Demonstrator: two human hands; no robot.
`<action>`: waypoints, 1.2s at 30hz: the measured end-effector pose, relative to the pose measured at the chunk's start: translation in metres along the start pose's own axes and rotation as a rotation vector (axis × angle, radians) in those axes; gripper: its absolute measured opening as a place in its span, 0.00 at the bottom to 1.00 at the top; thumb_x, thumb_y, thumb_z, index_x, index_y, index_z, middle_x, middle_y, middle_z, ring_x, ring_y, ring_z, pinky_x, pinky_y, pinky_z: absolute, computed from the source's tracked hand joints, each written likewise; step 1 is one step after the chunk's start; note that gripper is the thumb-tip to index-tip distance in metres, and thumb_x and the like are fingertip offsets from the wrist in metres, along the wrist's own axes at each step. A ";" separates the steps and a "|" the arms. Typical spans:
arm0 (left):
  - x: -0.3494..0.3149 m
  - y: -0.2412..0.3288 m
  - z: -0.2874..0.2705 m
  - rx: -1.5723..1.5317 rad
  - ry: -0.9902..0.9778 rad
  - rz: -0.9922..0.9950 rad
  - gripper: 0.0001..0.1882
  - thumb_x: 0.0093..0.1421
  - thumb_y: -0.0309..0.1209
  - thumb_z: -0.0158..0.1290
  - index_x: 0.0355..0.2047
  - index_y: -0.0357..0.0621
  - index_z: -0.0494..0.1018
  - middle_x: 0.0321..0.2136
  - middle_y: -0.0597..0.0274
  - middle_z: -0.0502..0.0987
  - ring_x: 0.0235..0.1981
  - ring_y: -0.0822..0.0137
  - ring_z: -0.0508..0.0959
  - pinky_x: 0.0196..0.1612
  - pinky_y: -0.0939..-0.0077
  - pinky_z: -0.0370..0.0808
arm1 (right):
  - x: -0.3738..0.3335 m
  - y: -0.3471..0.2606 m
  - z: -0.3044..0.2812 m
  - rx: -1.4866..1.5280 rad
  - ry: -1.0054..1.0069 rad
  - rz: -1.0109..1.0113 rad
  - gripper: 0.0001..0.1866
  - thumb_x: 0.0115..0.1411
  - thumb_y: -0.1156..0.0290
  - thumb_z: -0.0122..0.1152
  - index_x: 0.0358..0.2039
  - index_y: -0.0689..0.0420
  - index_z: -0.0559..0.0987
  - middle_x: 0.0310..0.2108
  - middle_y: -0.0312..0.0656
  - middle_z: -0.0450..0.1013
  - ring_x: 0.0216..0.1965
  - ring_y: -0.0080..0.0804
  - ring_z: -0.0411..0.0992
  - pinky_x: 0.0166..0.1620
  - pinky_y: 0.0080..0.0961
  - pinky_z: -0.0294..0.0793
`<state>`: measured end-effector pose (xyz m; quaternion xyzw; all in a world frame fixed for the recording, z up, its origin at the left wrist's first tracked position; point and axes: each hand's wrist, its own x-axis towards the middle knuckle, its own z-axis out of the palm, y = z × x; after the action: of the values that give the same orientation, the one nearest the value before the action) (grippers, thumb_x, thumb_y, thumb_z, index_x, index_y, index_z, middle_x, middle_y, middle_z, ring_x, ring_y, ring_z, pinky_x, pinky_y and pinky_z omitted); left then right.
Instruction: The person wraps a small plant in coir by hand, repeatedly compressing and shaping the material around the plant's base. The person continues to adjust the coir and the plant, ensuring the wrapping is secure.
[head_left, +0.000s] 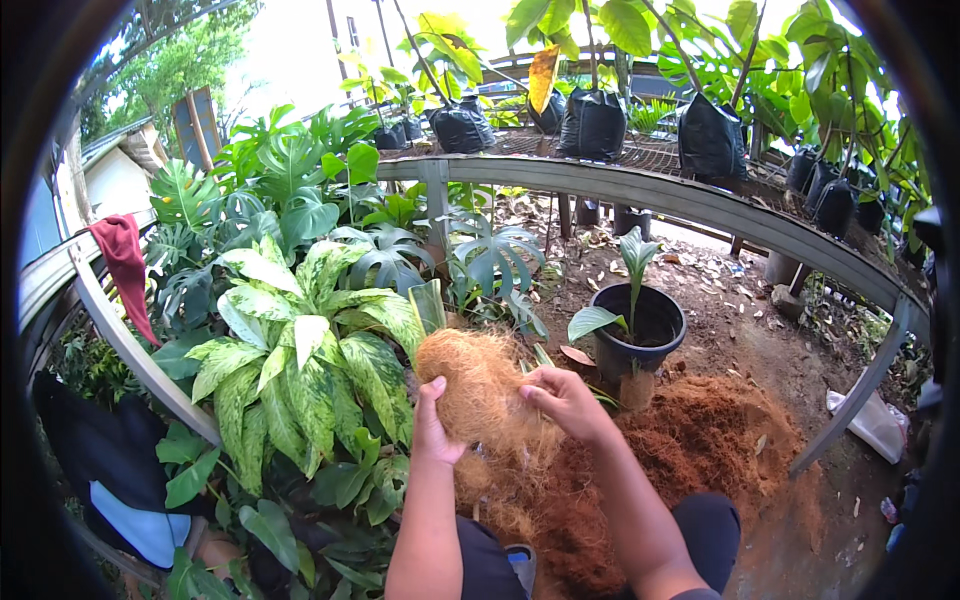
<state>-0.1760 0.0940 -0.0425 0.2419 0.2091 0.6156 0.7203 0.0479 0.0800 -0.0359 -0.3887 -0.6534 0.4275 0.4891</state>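
A bundle of tan coconut fibre (468, 385) is held up in front of me. My left hand (433, 425) grips it from the left, with the thumb on its near side. At its right edge my right hand (567, 400) pinches some strands between thumb and fingers. Loose fibre hangs below the bundle. Beneath and to the right, a heap of reddish-brown coir (700, 440) spreads over the ground. Just beyond the heap stands a black pot (660, 350) with a young broad-leaved plant (636, 265) in it.
A large variegated plant (300, 350) crowds my left side. A metal-edged bench (640, 185) curves across the back, carrying several plants in black bags (592, 125). Dark red cloth (125, 270) hangs over a rail at left. A white plastic bag (875, 425) lies at right.
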 end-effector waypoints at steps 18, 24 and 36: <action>0.010 -0.134 0.105 0.489 -0.059 0.195 0.34 0.59 0.36 0.65 0.62 0.39 0.65 0.51 0.53 0.76 0.51 0.61 0.78 0.57 0.67 0.75 | -0.069 -0.090 -0.161 -0.047 0.398 0.014 0.09 0.73 0.66 0.58 0.45 0.58 0.80 0.33 0.30 0.77 0.30 0.15 0.72 0.34 0.15 0.74; -0.005 -0.203 0.135 1.072 -0.238 0.486 0.33 0.56 0.39 0.67 0.57 0.37 0.69 0.49 0.43 0.74 0.52 0.44 0.76 0.57 0.56 0.73 | -0.132 -0.102 -0.160 -0.003 0.268 0.084 0.10 0.72 0.66 0.60 0.45 0.58 0.82 0.31 0.28 0.76 0.29 0.11 0.69 0.32 0.14 0.69; -0.027 -0.260 0.155 1.246 -0.353 0.692 0.46 0.51 0.33 0.71 0.61 0.34 0.53 0.51 0.35 0.69 0.51 0.34 0.73 0.54 0.47 0.73 | -0.128 -0.047 -0.183 -0.597 0.695 -0.052 0.12 0.64 0.69 0.69 0.35 0.60 0.73 0.36 0.38 0.68 0.41 0.29 0.67 0.50 0.29 0.69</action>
<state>0.1168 0.0204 -0.0762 0.7542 0.3128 0.5266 0.2367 0.2495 -0.0216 -0.0024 -0.6164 -0.5547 0.0523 0.5564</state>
